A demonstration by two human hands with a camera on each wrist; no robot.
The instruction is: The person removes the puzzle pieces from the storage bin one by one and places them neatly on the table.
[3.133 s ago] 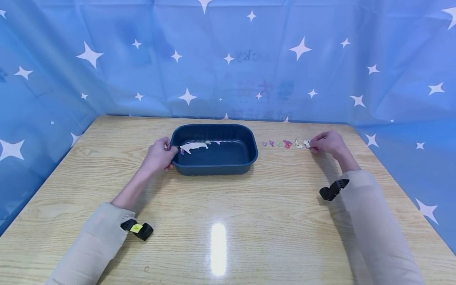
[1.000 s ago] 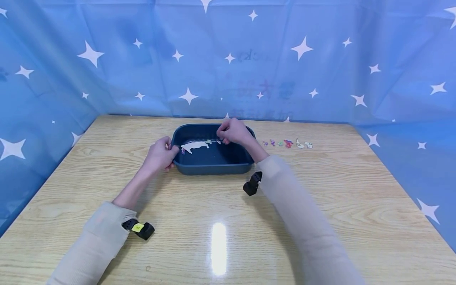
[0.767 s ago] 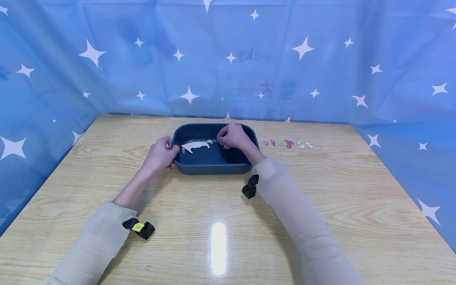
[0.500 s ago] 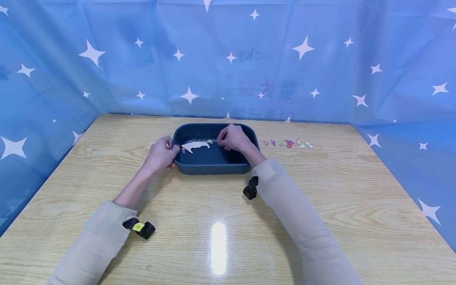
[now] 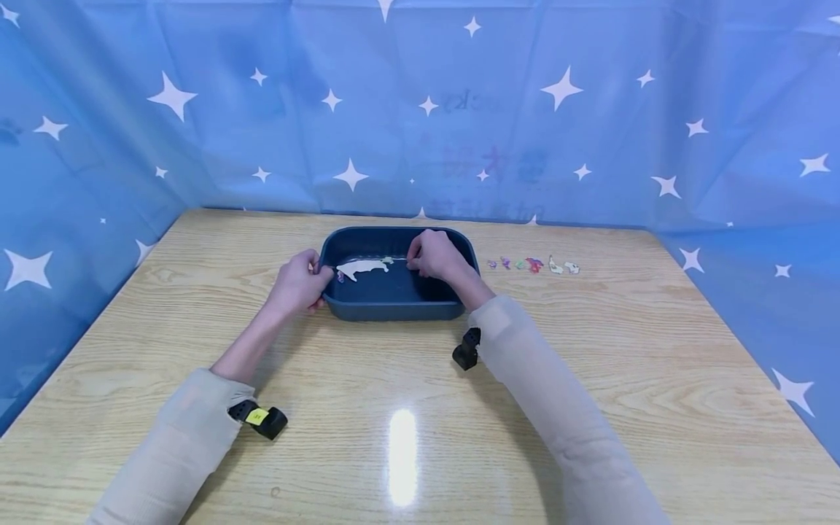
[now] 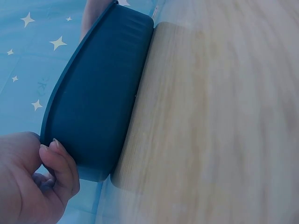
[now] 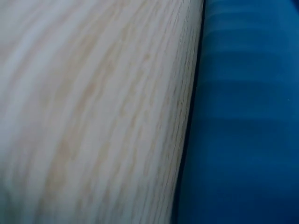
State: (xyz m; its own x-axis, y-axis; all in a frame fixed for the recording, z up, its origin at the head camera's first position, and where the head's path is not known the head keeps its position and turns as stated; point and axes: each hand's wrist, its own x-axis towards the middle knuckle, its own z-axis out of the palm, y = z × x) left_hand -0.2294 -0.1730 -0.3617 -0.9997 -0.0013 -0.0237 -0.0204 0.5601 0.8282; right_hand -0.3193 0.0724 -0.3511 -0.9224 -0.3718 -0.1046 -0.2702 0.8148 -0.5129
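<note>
In the head view, a dark blue rectangular basin (image 5: 394,312) sits at the back of the table. My left hand (image 5: 297,283) grips its left rim, fingers curled over the edge; the left wrist view shows the fingers (image 6: 65,170) at the basin's corner. My right hand (image 5: 436,257) is inside the basin near its back wall, thumb and fingertips pinched on a small pale cut-out, which they hide. A larger white cut-out (image 5: 363,267), a tiny greenish one (image 5: 388,260) and a purple one (image 5: 340,276) lie further left in the basin.
Right of the basin runs a row of small flat cut-outs, with a red one (image 5: 534,265), a white one (image 5: 555,267) and another white one (image 5: 572,267) among them. A blue star-patterned curtain (image 5: 420,146) hangs behind the wooden table (image 5: 328,408).
My right hand let go of a white cut-out at the row's right end and moved left into the basin, fingertips over a small pale cut-out. My left hand has kept its grip.
</note>
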